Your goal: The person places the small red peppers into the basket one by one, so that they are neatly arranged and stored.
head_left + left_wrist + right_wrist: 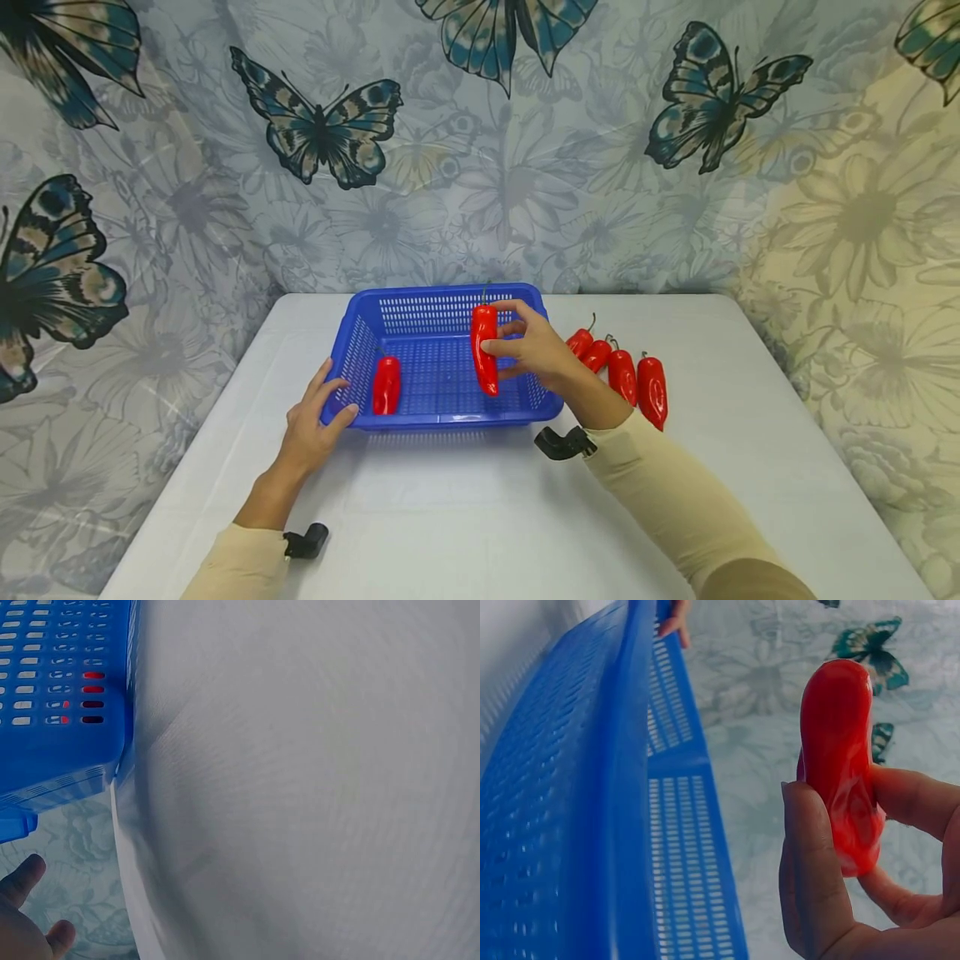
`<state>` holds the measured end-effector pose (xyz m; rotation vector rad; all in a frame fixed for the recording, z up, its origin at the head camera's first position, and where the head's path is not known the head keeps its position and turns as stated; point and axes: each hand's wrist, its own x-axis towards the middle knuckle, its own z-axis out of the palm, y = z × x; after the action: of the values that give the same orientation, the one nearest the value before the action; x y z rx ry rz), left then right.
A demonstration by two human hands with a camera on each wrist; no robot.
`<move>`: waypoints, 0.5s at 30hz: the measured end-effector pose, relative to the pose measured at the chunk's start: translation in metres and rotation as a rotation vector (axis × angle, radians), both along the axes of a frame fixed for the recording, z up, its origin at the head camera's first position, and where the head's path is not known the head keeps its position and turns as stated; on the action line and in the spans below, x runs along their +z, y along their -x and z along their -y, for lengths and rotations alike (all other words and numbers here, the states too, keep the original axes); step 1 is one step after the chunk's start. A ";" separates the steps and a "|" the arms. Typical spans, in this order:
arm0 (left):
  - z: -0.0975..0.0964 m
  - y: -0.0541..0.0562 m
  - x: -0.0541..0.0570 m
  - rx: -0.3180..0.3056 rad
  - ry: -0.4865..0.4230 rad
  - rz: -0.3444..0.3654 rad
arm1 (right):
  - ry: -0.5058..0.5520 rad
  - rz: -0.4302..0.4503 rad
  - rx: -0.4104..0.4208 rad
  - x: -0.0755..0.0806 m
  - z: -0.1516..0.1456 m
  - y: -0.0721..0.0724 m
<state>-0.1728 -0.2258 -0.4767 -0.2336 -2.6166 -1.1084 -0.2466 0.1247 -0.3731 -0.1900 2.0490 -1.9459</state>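
My right hand [538, 346] pinches a glossy red chili pepper [483, 346] between thumb and fingers, holding it upright over the right half of a blue plastic basket [450, 419]. The right wrist view shows the same pepper [838, 735] close up above the basket's slotted wall [686, 855]. Inside the basket, towards the left, lies another red pepper [386, 385]. My left hand [306, 427] is at the basket's front left corner, fingers spread and loosely extended by the rim. Only part of that hand [22, 922] appears in the left wrist view.
Several more red peppers [652, 392] lie in a row on the white tablecloth [450, 517], right of the basket and partly behind my right forearm. A butterfly-patterned backdrop [517, 192] stands behind the table. Each wrist carries a small black camera mount [562, 443].
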 end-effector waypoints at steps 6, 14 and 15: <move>0.001 0.000 -0.001 0.000 0.004 -0.001 | 0.020 0.020 0.001 -0.008 0.013 0.005; 0.000 -0.001 0.000 0.003 0.006 -0.002 | -0.002 0.039 -0.004 -0.017 0.033 0.015; 0.000 -0.001 0.000 0.004 0.008 0.000 | -0.009 0.040 -0.004 -0.018 0.036 0.016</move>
<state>-0.1719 -0.2257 -0.4766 -0.2304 -2.6203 -1.0974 -0.2624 0.0889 -0.3908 -0.1435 2.0339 -1.9265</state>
